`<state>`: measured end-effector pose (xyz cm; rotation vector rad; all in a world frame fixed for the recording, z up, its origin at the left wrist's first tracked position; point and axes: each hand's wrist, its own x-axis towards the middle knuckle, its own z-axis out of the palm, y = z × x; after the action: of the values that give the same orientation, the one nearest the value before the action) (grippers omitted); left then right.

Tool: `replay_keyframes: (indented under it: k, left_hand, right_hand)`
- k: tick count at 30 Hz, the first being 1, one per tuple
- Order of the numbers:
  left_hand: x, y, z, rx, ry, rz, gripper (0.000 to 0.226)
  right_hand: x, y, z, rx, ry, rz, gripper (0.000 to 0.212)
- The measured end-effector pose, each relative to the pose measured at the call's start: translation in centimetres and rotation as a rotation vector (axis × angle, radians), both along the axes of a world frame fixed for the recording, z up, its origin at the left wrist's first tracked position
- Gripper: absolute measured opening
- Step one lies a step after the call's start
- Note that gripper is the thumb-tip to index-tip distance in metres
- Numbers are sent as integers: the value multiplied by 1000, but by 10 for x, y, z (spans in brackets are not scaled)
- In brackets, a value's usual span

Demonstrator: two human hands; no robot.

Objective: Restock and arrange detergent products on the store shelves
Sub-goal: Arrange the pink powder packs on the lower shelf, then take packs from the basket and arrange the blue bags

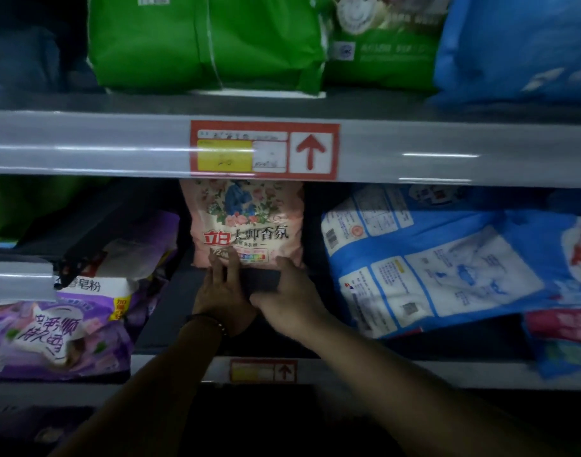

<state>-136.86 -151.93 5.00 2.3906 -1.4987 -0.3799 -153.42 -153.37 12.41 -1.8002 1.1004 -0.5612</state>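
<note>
Pink detergent bag [246, 225] | top hidden by shelf rail [84, 143]

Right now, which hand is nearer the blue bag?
Right. The right hand sits just left of the blue bag; the left hand is farther left, at the pink bag.

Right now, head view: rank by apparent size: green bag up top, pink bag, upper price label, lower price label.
1. green bag, cropped
2-3. pink bag and upper price label: close, bag partly hidden, not ranked
4. lower price label
</note>
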Motion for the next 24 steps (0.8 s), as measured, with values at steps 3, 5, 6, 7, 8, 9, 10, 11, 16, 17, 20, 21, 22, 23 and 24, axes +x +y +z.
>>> replay_keyframes:
  k: [3, 5, 6, 7, 8, 9, 10, 11, 16, 17, 20, 21, 22, 23, 24]
  left_hand:
    - [5, -8, 14, 114, 85, 17, 131]
    - [-21, -2, 25, 67, 111, 6, 96]
    - [-43, 4, 31, 3, 89, -13, 67]
    - [-68, 10, 36, -76, 63, -27, 45]
    - [-94, 16, 43, -182, 64, -47, 37]
    - [-122, 24, 50, -280, 109, -65, 42]
    - [-148, 29, 53, -379, 167, -122, 56]
    - [-172, 33, 58, -434, 221, -190, 70]
    - [-248, 28, 55, -318, 129, -325, 114]
    - [-255, 27, 55, -267, 119, -294, 116]
    - [-267, 19, 62, -180, 26, -220, 116]
    - [-270, 17, 66, -150, -11, -204, 116]
    - [-275, 14, 69, -119, -63, -192, 116]
    - [-280, 11, 70, -96, -103, -175, 114]
    - [-284, 9, 72, -82, -148, -140, 109]
  right_hand:
    - [-37, 27, 6, -98, -91, -30, 50]
    - [-69, 36, 6, -132, -143, -94, 41]
    - [-87, 41, 6, -115, -181, -130, 33]
    - [-106, 46, 6, -96, -219, -179, 28]
    - [-124, 49, 4, -89, -259, -246, 26]
    - [-143, 53, 0, -70, -303, -319, 25]
    - [-159, 56, -4, -28, -349, -386, 26]
    - [-174, 59, -8, 20, -410, -437, 27]
    - [-230, 72, -30, 116, -613, -627, 43]
    - [-237, 72, -33, 144, -644, -638, 48]
    - [-253, 61, -38, 208, -728, -655, 42]
    - [-258, 53, -37, 241, -761, -653, 41]
    - [-262, 45, -35, 277, -790, -644, 41]
    - [-266, 37, -31, 301, -817, -620, 41]
    - [-268, 29, -27, 315, -838, -594, 42]
